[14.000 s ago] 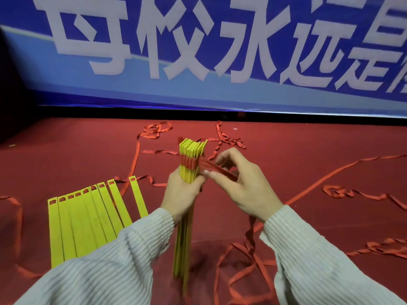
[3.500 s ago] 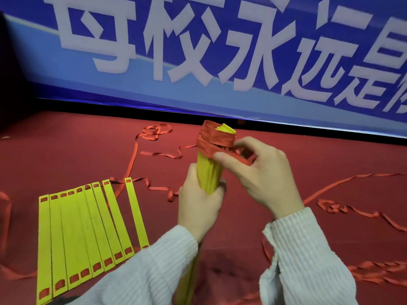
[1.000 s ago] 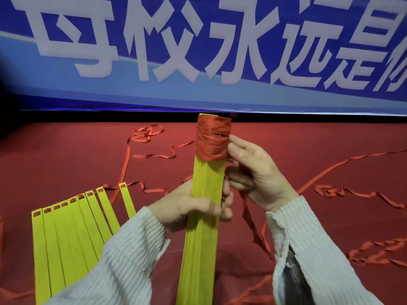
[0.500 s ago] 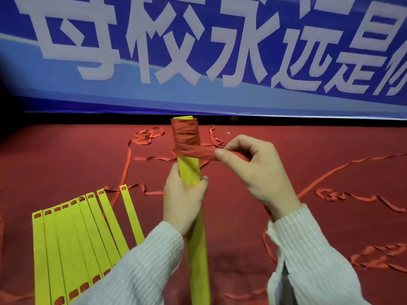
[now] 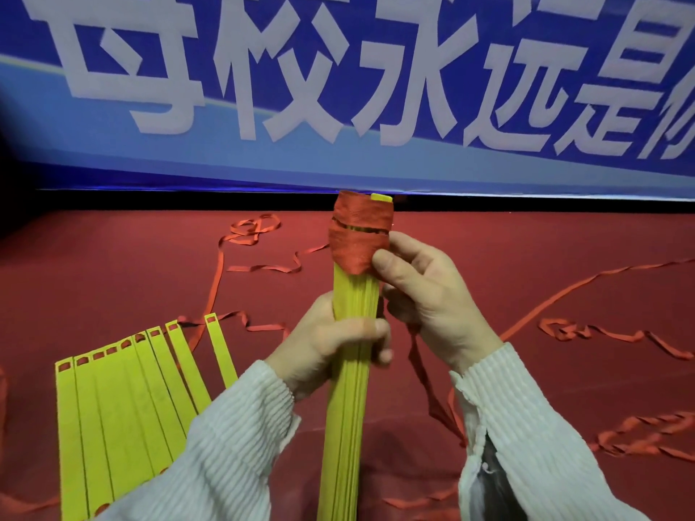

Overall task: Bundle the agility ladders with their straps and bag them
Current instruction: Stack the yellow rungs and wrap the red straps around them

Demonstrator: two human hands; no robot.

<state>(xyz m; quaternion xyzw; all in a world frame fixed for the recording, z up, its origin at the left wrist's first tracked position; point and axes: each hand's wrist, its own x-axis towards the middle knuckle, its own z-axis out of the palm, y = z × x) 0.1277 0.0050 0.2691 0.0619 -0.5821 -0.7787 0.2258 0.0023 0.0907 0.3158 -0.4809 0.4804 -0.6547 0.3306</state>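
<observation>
Red carpet (image 5: 113, 280), left hand (image 5: 331, 344) gripping flat yellow bundle (image 5: 346, 408), woven strap (image 5: 359, 238)

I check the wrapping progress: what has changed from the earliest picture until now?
The red strap is now wound thickly around the top of the yellow bundle; the right hand presses the wrap. The left hand keeps its grip. The flat rungs stayed.

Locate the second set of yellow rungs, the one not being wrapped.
The loose yellow rungs lie fanned on the red floor at lower left of the head view, left of the left hand gripping the upright bundle.
</observation>
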